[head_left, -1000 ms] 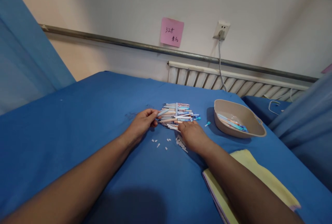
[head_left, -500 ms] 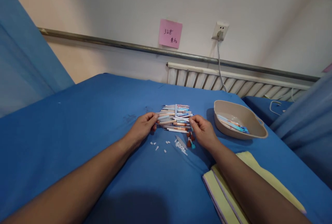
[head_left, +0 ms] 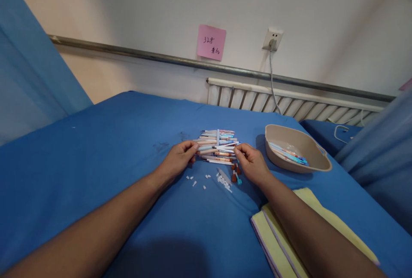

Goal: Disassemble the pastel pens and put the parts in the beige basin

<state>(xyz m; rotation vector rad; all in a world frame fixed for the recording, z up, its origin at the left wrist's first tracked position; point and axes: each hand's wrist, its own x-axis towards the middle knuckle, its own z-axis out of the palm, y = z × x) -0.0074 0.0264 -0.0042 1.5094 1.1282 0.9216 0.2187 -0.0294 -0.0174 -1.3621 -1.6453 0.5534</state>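
Observation:
My left hand is closed in a pinch on the left end of a pale pen barrel, just above the pile. On the other side, my right hand pinches the right end of a thin white pen refill. Whether the refill's left tip touches the barrel is too small to tell. Beneath and behind both hands lies a pile of pens and pen parts, mostly lengthwise from left to right. Small white pieces and brown and teal pen toppers lie in front of the pile.
A beige plastic basin with several pens inside stands on the right of the blue-covered surface. Under my right forearm is a folded yellow towel. A metal rail and a radiator run along the wall behind.
My left hand has shifted very slightly right and my right hand slightly left, bringing them a little closer. Both keep their pinch, and the other things stay put.

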